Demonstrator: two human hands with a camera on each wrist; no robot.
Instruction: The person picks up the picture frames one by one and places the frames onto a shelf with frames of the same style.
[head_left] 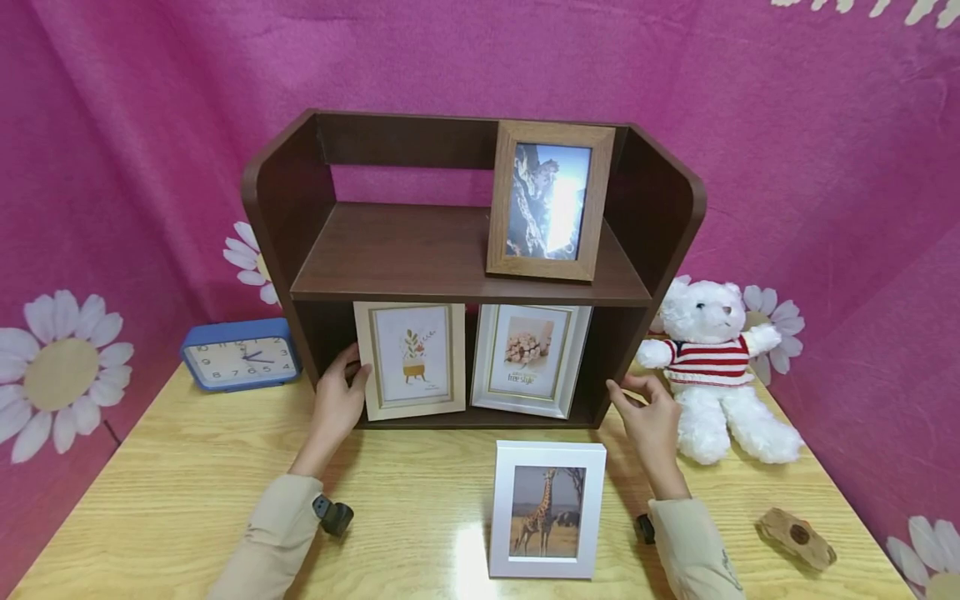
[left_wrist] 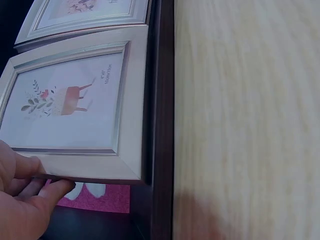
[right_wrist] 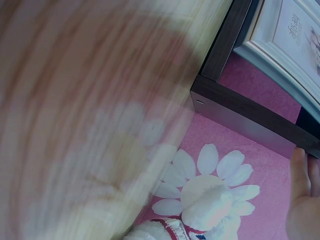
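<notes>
Inspector: Risk lay with the cream-framed plant print [head_left: 410, 360], standing in the dark brown wooden shelf's [head_left: 465, 258] lower left bay. The left hand [head_left: 339, 402] pinched its outer edge; a slip could tip it against the neighbouring white-framed print [head_left: 529, 359].

Clerk: And the right hand [head_left: 651, 417]?

Inspector: Loosely curled, holding nothing, beside the shelf's right wall. Its wrist view was blurred.

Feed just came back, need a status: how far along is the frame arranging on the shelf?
Looks done: wood frame stands on the upper shelf, and the silver frame stands in the lower bay. In hand: the left hand grips the plant frame by its left edge, also in the lower bay. The right hand hovers by the shelf's right side, holding nothing. Left: the giraffe frame lies flat on the table.
</notes>
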